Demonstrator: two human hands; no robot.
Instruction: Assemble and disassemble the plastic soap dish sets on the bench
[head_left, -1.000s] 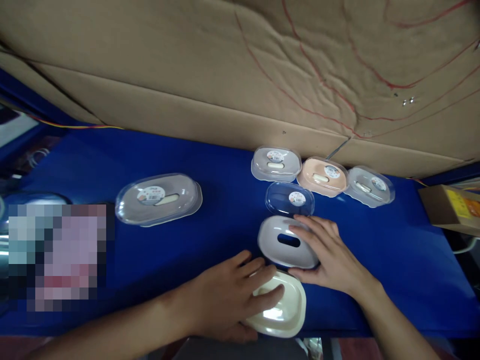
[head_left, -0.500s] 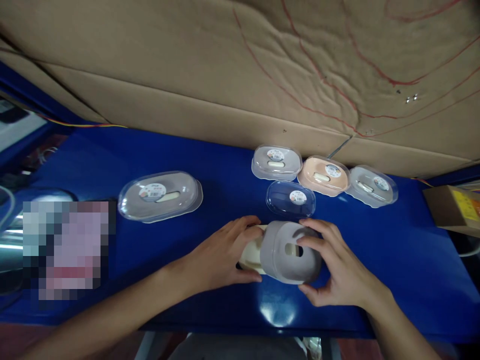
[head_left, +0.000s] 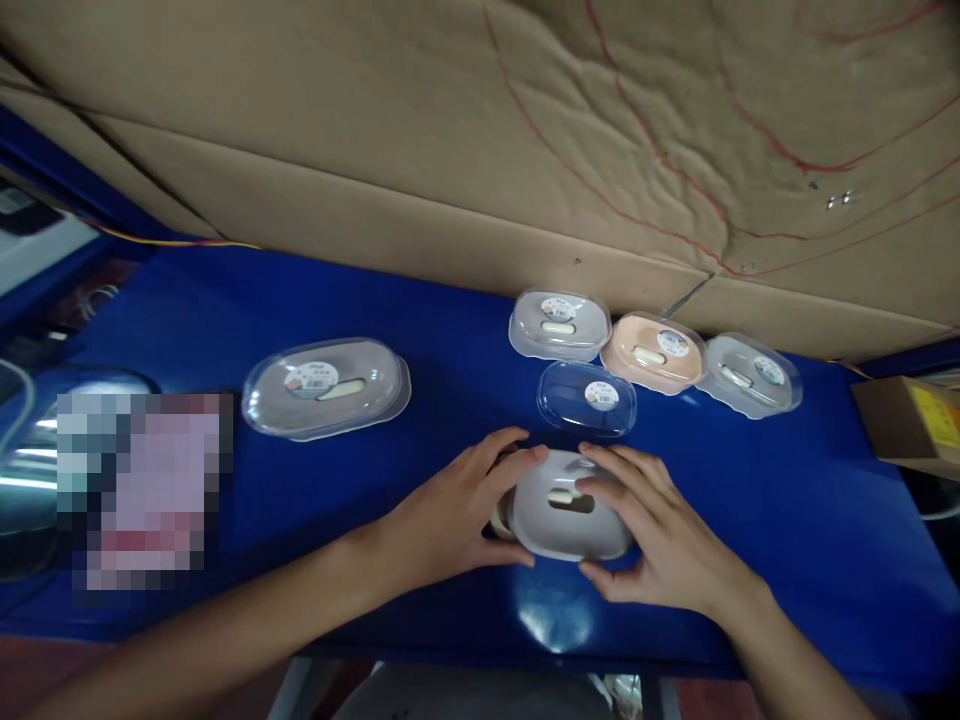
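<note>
While a pixelated pink item (head_left: 157, 490) lies at the far left of the blue table (head_left: 450, 610), a grey case under a clear cover (head_left: 322, 395) sits to its right, a round-ended label on top. Next comes the left hand (head_left: 465, 500), grasping the left end of a cream part (head_left: 501, 515) between thumb and fingers. That part shows beside and beneath a grey slotted shell (head_left: 574, 540), whose opening reveals a cream bar. Behind the shell, near the cardboard backing (head_left: 300, 120), stands a labelled grey box (head_left: 559, 325); between them lies a labelled transparent lid (head_left: 566, 410). The right hand (head_left: 660, 530) grips the shell's right end, thumb at the near edge, fingers over the top and far side. Farther right follow a peach case (head_left: 652, 370), a pale grey case (head_left: 754, 375) just beside it, and a cardboard box (head_left: 907, 420) with a yellow label.
</note>
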